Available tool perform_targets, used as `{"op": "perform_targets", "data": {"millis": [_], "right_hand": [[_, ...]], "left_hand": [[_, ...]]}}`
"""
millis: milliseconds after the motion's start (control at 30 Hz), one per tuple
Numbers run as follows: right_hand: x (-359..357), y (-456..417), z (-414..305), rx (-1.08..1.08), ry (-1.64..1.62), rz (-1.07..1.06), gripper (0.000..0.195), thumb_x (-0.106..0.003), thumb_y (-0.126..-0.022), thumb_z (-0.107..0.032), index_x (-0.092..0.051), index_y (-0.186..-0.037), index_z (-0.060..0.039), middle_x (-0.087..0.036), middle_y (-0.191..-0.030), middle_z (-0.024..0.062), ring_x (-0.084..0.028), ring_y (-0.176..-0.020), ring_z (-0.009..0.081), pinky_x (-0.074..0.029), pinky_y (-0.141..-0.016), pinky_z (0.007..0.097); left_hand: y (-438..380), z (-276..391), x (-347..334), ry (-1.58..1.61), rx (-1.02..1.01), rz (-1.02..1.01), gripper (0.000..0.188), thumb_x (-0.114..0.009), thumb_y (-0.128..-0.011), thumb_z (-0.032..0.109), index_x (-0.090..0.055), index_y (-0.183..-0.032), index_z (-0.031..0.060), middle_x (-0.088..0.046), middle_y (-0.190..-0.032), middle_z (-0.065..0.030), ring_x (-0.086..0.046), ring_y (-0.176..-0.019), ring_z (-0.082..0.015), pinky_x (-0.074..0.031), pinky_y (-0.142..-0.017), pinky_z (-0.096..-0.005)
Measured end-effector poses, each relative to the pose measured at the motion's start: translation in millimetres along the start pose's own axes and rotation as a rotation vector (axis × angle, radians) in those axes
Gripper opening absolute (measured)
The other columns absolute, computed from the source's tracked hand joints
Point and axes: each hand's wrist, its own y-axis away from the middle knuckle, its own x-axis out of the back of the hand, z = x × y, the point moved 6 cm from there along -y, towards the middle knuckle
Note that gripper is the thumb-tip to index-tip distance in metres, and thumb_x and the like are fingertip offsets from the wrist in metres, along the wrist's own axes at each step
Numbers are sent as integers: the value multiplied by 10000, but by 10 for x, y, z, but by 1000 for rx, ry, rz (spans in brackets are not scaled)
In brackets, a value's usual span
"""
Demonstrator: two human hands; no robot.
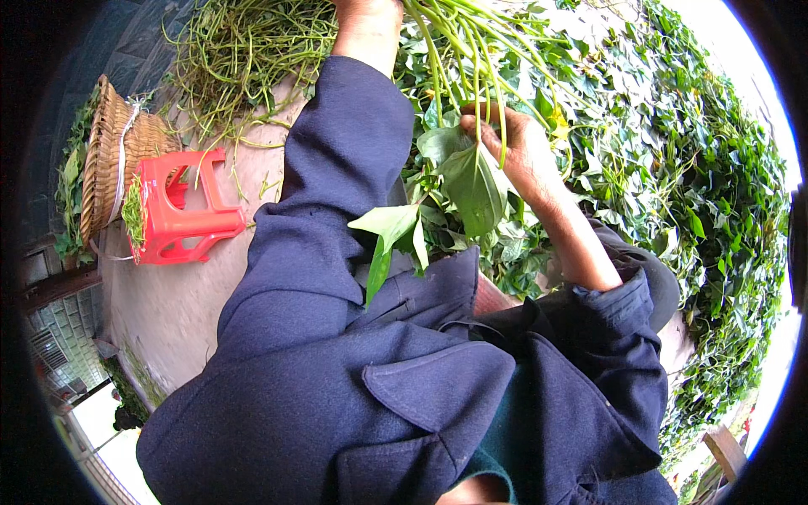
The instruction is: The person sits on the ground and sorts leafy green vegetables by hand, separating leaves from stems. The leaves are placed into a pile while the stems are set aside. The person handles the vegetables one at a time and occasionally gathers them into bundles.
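My left hand (369, 14) is cut off by the top edge, so its fingers are hidden. A bunch of long green leaf stems (464, 38) fans out from beside it, held above the pile. Below the bunch, my right hand (519, 142) pinches among the stem ends with thumb and fingers. A broad green leaf (475, 186) hangs at its fingertips, and a paler lobed leaf (394, 227) dangles nearer my lap. Under and beyond both hands spreads a large heap of leafy vines (606, 164), which look like sweet potato.
A pile of bare stems (252, 57) lies beyond my left forearm. On the concrete floor (170, 309) at left, a red plastic stool (189, 221) has green scraps on its seat. Behind it, a woven basket (110, 164) contains leaves. A wooden piece (724, 451) stands at lower right.
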Motion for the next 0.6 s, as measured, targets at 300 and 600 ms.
{"op": "perform_targets", "data": {"millis": [300,600], "right_hand": [[68,-40,115,-79,-83,154,329,-564,-727,-271,-609,-904,2,-622,-762,156,-603,-710,244,-461,-694,323],[147,-30,255,-212,-663,161,200,-563,-795,-250,-598,-831,-56,-505,-643,-18,-423,-559,48,-346,-516,193]], "left_hand": [[-59,-65,37,-111,-24,0,157,-620,-751,178,-542,-811,55,-520,-721,-32,-514,-648,-160,-452,-599,-302],[-139,-203,185,4,202,-88,261,-606,-772,311,-554,-905,92,-537,-764,-38,-529,-708,-178,-458,-629,-316]]}}
